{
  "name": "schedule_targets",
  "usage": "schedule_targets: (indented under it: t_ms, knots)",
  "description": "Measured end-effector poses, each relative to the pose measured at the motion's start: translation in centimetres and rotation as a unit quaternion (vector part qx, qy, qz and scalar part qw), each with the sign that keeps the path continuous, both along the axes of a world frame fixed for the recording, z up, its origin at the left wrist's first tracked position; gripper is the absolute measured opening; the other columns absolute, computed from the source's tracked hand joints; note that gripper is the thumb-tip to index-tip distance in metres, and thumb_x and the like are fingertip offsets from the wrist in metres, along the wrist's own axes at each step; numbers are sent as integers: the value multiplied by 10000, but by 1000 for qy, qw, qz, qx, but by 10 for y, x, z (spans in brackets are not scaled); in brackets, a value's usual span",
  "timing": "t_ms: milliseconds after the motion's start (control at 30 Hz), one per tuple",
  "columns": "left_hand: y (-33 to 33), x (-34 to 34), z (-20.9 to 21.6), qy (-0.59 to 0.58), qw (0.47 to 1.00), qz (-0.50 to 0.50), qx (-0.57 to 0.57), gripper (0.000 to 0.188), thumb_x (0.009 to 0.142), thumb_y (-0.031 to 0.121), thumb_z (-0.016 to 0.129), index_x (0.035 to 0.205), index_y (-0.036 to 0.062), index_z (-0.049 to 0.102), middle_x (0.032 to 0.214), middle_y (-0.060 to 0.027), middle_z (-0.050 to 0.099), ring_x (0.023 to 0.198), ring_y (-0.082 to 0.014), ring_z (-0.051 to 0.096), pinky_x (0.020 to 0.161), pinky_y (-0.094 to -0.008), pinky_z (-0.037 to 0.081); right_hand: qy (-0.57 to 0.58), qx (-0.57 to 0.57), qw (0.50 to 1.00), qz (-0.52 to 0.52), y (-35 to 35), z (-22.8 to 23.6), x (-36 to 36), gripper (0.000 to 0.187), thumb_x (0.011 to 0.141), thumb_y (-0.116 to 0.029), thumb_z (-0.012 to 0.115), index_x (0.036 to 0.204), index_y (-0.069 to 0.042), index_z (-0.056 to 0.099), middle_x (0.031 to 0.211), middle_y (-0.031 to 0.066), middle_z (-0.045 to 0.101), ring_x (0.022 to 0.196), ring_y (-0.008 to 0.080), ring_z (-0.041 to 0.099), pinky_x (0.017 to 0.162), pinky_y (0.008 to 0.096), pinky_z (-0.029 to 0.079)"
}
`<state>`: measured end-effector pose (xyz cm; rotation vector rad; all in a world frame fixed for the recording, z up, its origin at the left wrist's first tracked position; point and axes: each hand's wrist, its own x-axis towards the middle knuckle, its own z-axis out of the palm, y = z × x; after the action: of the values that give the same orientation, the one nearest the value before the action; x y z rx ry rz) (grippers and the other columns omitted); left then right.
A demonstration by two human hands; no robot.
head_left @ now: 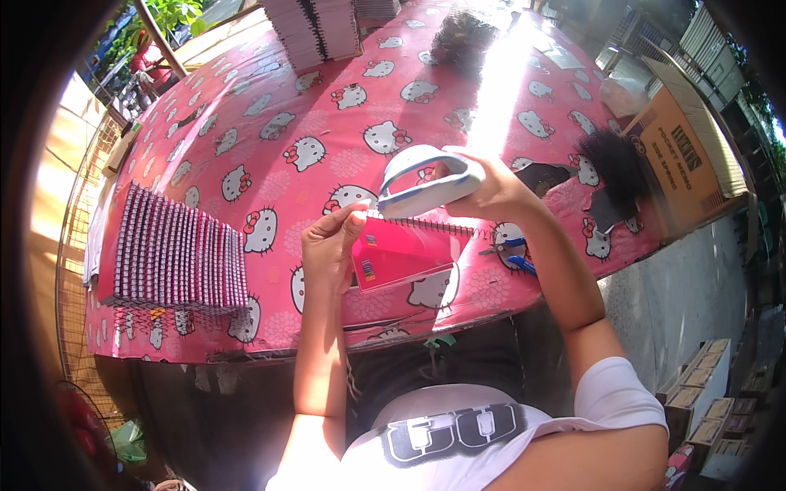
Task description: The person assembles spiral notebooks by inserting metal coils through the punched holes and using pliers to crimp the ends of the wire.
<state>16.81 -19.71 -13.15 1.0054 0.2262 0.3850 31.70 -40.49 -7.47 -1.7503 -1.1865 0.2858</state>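
A pink spiral notebook (pixel 401 260) lies on the table in front of me, its dark wire coil (pixel 434 224) along the far edge and running past the right corner. Above it, my right hand (pixel 490 186) is wrapped round a white and blue-grey tool with a looped handle (pixel 426 200); its exact kind is unclear. Beside the tool's left end, my left hand (pixel 329 245) pinches a small whitish piece (pixel 365 204) between thumb and finger. Blue-handled pliers (pixel 521 263) lie right of the notebook, partly behind my right forearm.
Stacked spiral notebooks (pixel 176 250) stand at the left, with more piles (pixel 311 33) at the back. A dark coil bundle (pixel 465 39) lies far off; a black bristly heap (pixel 612 164) sits by the open cardboard box (pixel 684 147). A person (pixel 150 65) is at the far left.
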Motion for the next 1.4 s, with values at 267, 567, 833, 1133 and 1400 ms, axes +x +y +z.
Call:
schedule_targets:
  t_ms: [267,567,833,1133,1400]
  knots:
    - [28,24,-11,10,990,136,32,199,952,220,605,962,22,603,831,-22,639,736,-73,596,674,-209,492,-246,-278,905,-209,-63,-14,52,417,771,-318,723,1094,-72,627,1040,142,649,1009,311,627,810,414,512]
    - [84,33,-61,145,883,327,305,146,990,163,541,892,55,537,791,44,493,716,-28,432,638,-195,370,-115,-218,850,-466,-182,-26,359,530,780,-440,718,1038,19,653,999,180,677,925,299,655,802,378,511]
    - [82,17,-51,253,841,335,341,166,1006,228,497,942,78,530,849,29,487,795,-58,456,734,-231,399,228,-3,766,-601,-230,-94,584,527,810,-444,716,1106,-18,625,939,139,696,847,255,666,731,369,527]
    - [77,23,-38,307,836,332,310,161,1004,228,487,990,77,542,891,22,518,833,-72,501,762,-237,432,77,-180,554,-809,-233,-106,679,640,818,-506,645,1285,-78,550,1339,142,543,1260,359,474,1020,521,359]
    - [80,27,-43,316,849,332,263,176,1007,231,470,1033,78,553,921,13,544,856,-83,529,778,-248,453,12,-317,635,-704,-263,-73,664,411,828,-206,598,1203,-39,597,1274,194,577,1164,350,570,919,516,483]
